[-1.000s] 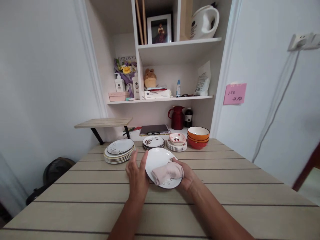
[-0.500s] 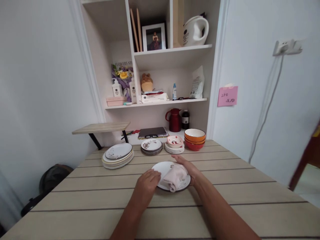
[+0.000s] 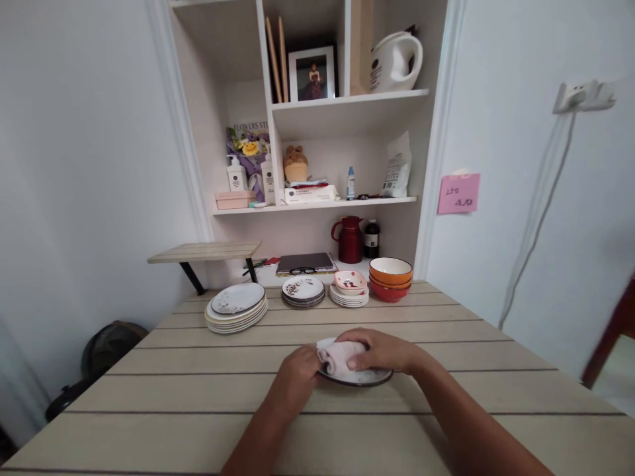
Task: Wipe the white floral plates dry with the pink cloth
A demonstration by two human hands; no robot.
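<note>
A white plate (image 3: pixel 370 377) with a dark rim and a floral print is tilted a little above the table, its near rim toward me. My left hand (image 3: pixel 297 378) grips the plate's left edge, its fingers partly hidden behind the rim. Over the plate, my right hand (image 3: pixel 380 352) is closed on a folded pale pink cloth (image 3: pixel 340 357), which presses against the plate's upper face. The far part of the plate is covered by the cloth and the right hand.
Behind the hands stand a stack of large plates (image 3: pixel 237 307), small dark-rimmed plates (image 3: pixel 303 289), small dishes (image 3: pixel 349 291) and orange and red bowls (image 3: pixel 391 277). A raised wooden shelf (image 3: pixel 206 251) is at back left. A red jug (image 3: pixel 350 239) stands farther back.
My right hand has moved from the plate's right edge onto the cloth and now grasps it. The left hand has closed on the left rim, and the plate is more tilted.
</note>
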